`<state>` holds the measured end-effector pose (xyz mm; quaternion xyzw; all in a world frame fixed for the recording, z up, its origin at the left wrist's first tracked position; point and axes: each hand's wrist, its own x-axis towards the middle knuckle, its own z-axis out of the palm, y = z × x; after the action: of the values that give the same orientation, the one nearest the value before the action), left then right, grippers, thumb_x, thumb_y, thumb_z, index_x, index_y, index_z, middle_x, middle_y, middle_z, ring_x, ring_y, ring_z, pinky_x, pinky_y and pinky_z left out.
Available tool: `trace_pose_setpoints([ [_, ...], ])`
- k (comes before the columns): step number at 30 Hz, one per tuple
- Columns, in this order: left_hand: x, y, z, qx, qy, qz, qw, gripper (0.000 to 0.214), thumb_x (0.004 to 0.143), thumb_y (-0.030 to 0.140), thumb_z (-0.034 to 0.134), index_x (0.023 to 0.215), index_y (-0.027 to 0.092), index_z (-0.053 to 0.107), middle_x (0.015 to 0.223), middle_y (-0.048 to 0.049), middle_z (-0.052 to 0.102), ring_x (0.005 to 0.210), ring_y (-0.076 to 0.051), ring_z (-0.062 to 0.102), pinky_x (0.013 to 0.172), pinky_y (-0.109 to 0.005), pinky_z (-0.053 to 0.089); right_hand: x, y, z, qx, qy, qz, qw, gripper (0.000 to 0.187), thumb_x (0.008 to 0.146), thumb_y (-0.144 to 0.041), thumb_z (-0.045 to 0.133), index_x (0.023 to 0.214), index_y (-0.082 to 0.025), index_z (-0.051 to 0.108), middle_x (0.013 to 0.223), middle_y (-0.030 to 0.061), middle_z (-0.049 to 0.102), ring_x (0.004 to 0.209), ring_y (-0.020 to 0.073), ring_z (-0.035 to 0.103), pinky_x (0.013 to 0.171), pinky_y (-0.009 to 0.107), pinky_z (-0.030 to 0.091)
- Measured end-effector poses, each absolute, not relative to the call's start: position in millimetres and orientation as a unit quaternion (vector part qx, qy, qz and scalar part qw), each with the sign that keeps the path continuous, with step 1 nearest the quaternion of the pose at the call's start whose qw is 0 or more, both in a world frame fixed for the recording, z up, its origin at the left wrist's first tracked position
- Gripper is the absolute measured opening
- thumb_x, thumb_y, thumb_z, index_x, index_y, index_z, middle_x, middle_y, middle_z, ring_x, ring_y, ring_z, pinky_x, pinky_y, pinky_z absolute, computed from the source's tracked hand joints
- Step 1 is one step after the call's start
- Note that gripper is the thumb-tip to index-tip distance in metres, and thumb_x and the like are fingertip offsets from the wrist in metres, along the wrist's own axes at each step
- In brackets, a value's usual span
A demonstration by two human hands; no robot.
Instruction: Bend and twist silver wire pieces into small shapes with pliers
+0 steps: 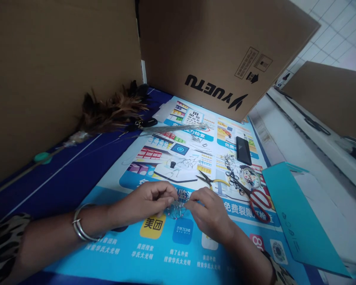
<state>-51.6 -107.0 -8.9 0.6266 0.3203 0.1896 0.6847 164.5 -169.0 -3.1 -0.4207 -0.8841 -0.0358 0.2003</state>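
Note:
My left hand (154, 198) and my right hand (209, 211) meet low in the middle of the view, both with fingers pinched. Between them is a small tangle of thin bent wire (177, 209) with tiny pinkish tips, held from both sides. Fingers partly cover it, so its full shape is hidden. Just beyond my right hand lie yellow-handled pliers (209, 180), jaws apart. Red-handled scissors (258, 202) rest farther right, beside a round clear container or roll (250, 177). Small dark wire loops (235, 180) are scattered near them.
A printed poster sheet (112, 198) covers the table. Farther back lie a bundle of straight wires (178, 128), a black phone (243, 150) and a feather duster (109, 109). Cardboard boxes (219, 47) wall off the back and left (59, 71). A teal folder (302, 221) lies right.

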Motion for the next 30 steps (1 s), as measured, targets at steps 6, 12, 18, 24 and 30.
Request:
trace_pose_setpoints([
  [6, -51, -107, -8, 0.614, 0.312, 0.184, 0.701, 0.015, 0.084, 0.03, 0.051, 0.082, 0.016, 0.055, 0.057, 0.0068, 0.04, 0.048, -0.006, 0.043, 0.047, -0.017, 0.037, 165, -170, -5, -0.425, -0.887, -0.05, 0.171, 0.011, 0.088, -0.016, 0.05, 0.09, -0.022, 0.058, 0.09, 0.0022, 0.058, 0.08, 0.0142, 0.047, 0.067, 0.028, 0.034],
  [12, -53, -104, -3, 0.674, 0.289, 0.174, 0.657, 0.015, 0.085, 0.026, 0.047, 0.083, 0.015, 0.057, 0.058, 0.0048, 0.042, 0.051, -0.008, 0.043, 0.048, -0.019, 0.036, 168, -169, -3, -0.405, -0.899, -0.05, 0.157, 0.012, 0.09, -0.019, 0.049, 0.092, -0.022, 0.059, 0.086, 0.0018, 0.058, 0.077, 0.0135, 0.048, 0.066, 0.028, 0.035],
  [18, -60, -95, 6, 0.852, 0.141, 0.176, 0.473, 0.025, 0.081, 0.009, 0.042, 0.095, 0.016, 0.06, 0.086, -0.0054, 0.06, 0.077, -0.015, 0.055, 0.069, -0.024, 0.043, 170, -168, -1, -0.401, -0.898, -0.02, 0.181, 0.013, 0.09, -0.016, 0.047, 0.095, -0.02, 0.059, 0.089, 0.0027, 0.062, 0.079, 0.0135, 0.051, 0.069, 0.028, 0.037],
  [24, -66, -93, 10, 0.934, 0.108, 0.163, 0.299, 0.023, 0.084, 0.01, 0.043, 0.098, 0.018, 0.06, 0.087, -0.0064, 0.062, 0.079, -0.018, 0.057, 0.068, -0.026, 0.042, 169, -167, -2, -0.404, -0.897, -0.033, 0.175, 0.012, 0.089, -0.015, 0.048, 0.092, -0.02, 0.059, 0.087, 0.0026, 0.062, 0.079, 0.0132, 0.053, 0.067, 0.027, 0.037],
  [30, -64, -93, 12, 0.969, 0.099, 0.104, 0.199, 0.018, 0.089, 0.017, 0.043, 0.094, 0.017, 0.06, 0.087, -0.0065, 0.062, 0.079, -0.02, 0.056, 0.067, -0.029, 0.039, 169, -169, 2, -0.404, -0.899, -0.026, 0.168, 0.013, 0.089, -0.015, 0.048, 0.092, -0.02, 0.06, 0.086, 0.0029, 0.062, 0.078, 0.0136, 0.052, 0.067, 0.027, 0.037],
])
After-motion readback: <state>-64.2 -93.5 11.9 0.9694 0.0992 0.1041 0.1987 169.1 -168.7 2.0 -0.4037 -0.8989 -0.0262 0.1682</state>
